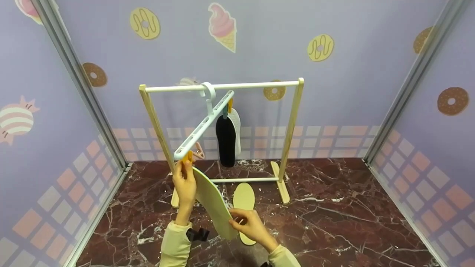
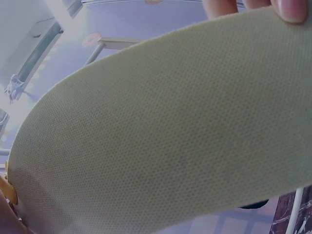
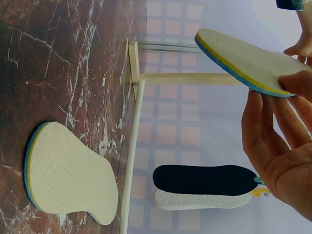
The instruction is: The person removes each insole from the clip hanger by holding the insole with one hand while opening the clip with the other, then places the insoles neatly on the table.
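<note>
A pale yellow insole [image 1: 213, 202] hangs slanted below the near end of the white hanger [image 1: 202, 128]. At its top end my left hand [image 1: 185, 185] pinches a yellow clothespin [image 1: 188, 155] just under the hanger bar. My right hand [image 1: 252, 224] pinches the insole's lower edge between thumb and fingers, and the right wrist view shows its yellow and blue layered rim. Farther along the hanger, a black insole [image 1: 226, 142] hangs from a teal clothespin [image 1: 225, 111], and a white insole [image 1: 236, 129] behind it from another yellow clothespin [image 1: 230, 105].
The hanger hooks over the top rail of a wooden rack [image 1: 293, 126] with white bars. A second pale yellow insole [image 3: 68, 170] lies on the dark red marbled table [image 1: 334, 222]. Patterned walls [image 1: 267, 44] enclose the back and both sides.
</note>
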### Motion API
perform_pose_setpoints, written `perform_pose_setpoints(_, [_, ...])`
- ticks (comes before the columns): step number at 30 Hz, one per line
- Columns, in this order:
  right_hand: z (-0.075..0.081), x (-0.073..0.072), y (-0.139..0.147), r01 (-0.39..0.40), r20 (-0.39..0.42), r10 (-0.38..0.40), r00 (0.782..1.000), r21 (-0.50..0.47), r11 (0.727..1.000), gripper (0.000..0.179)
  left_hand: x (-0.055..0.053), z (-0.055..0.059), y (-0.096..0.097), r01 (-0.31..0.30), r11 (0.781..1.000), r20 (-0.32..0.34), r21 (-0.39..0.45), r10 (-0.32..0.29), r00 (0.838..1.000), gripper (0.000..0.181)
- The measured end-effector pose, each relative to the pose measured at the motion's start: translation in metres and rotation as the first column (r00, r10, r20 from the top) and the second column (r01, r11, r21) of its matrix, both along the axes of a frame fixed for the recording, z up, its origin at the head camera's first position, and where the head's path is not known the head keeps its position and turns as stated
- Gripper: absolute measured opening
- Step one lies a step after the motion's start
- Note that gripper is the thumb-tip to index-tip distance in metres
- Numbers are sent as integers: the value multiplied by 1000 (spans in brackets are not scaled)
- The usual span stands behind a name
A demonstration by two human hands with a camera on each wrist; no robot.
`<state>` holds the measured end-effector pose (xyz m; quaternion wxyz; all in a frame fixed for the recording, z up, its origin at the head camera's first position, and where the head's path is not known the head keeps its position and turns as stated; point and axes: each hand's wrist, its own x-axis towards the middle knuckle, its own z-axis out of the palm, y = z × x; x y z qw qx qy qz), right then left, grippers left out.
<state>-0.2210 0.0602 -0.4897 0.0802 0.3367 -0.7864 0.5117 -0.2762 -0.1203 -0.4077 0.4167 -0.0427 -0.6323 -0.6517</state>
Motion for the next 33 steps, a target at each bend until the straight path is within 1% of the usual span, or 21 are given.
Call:
perform_pose_setpoints(5, [-1, 0, 0, 15, 27, -15, 1000, 1, 1000, 25, 1, 3, -1, 32, 999, -21, -2, -32, 999, 26])
perform_pose_setpoints(9, [0, 1, -1, 34, 38, -34, 999, 1, 999, 24, 1, 4, -1, 45, 999, -17, 5, -45, 999, 29])
perform_pose_setpoints(12, [0, 0, -1, 45, 35, -44, 998, -3, 999, 24, 1, 4, -2, 56, 998, -18, 27, -55, 998, 31])
perform_pose_setpoints(15, [-1, 0, -1, 47, 36, -47, 998, -4, 999, 24, 1, 5, -1, 96, 992, -26, 77, -94, 995, 33])
perform_pose_setpoints(17, [-1, 0, -1, 49, 36, -49, 998, -1, 999, 24, 2, 5, -1, 136, 982, -31, 128, -133, 991, 35])
perform_pose_setpoints(19, [-2, 0, -1, 50, 30, -50, 998, -3, 999, 24, 2, 7, 0, 172, 968, -36, 185, -169, 985, 36])
perform_pose_setpoints(22, [-2, 0, -1, 51, 6, -51, 999, -15, 999, 23, 3, 9, 1, 204, 945, -48, 257, -198, 979, 34])
perform_pose_setpoints(24, [-2, 0, -1, 50, -5, -50, 999, -25, 998, 23, 4, 10, 2, 217, 932, -62, 289, -208, 976, 30])
perform_pose_setpoints(27, [-3, -1, 0, 51, -11, -51, 999, -28, 998, 23, 5, 12, 3, 230, 920, -79, 317, -216, 973, 24])
perform_pose_setpoints(33, [-5, -1, 0, 54, 12, -54, 998, -28, 998, 23, 5, 12, 2, 252, 902, -102, 350, -231, 968, 15])
